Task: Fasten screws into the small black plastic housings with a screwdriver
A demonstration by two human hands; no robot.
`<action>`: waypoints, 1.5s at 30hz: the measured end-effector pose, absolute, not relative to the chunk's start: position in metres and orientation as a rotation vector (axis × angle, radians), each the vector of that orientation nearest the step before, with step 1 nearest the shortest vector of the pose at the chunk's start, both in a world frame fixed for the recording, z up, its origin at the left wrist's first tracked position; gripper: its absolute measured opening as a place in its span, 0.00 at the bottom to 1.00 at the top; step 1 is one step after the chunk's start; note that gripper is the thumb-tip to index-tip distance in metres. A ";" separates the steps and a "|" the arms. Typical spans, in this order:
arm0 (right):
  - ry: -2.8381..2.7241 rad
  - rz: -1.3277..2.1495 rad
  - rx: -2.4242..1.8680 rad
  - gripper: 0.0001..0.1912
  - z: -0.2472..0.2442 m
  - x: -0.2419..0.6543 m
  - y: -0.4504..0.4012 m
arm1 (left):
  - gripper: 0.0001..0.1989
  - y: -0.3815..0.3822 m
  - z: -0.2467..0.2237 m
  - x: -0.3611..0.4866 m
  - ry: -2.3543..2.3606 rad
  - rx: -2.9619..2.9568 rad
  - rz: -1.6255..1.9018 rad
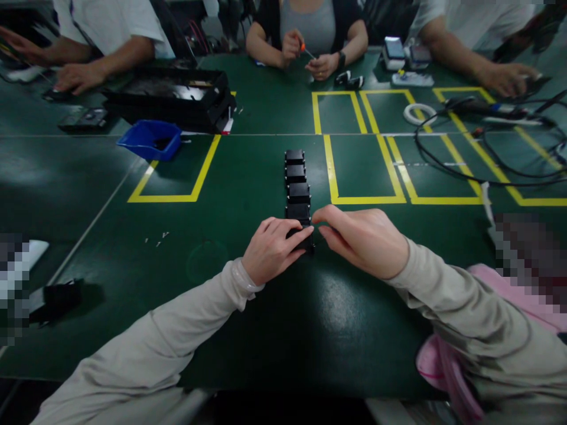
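Okay, five black blocks (298,190) in a line on green worktop (266,330), running away from the person. Left hand (275,247) on nearest block, fingers (301,236) spread a little over it. Right hand (365,241) just beside the same end, thumb and forefinger narrowly apart; can't tell if they touch a block. Blue bin (153,140) beyond, to the left.

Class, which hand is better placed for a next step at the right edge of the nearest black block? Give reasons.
Right, probably. The right hand is beside that edge, fingertips close, while the left hand lies over the nearest black block from the other side, covering much of it.
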State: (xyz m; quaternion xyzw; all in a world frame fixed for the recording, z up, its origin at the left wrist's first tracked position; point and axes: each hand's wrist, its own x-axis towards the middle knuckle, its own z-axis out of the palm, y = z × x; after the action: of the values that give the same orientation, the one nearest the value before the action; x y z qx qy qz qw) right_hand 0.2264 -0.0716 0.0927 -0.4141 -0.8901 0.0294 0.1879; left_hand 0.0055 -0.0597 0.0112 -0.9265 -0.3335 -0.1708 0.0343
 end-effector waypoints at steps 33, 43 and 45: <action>-2.521 0.099 -1.218 0.17 0.096 0.229 -0.071 | 0.21 -0.060 0.012 0.006 -1.033 -2.859 -0.518; -2.567 0.145 -1.200 0.17 0.099 0.229 -0.071 | 0.21 -0.059 0.012 0.006 -1.036 -2.862 -0.536; -2.585 0.112 -1.211 0.19 0.099 0.230 -0.071 | 0.21 -0.059 0.012 0.005 -1.034 -2.859 -0.534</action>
State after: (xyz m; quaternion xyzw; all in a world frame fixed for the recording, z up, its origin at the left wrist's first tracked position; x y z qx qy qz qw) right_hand 0.2299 -0.0711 0.0988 -0.4196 -0.8957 0.0388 0.1421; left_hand 0.0054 -0.0590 0.0116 -0.9258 -0.3349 -0.1730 0.0274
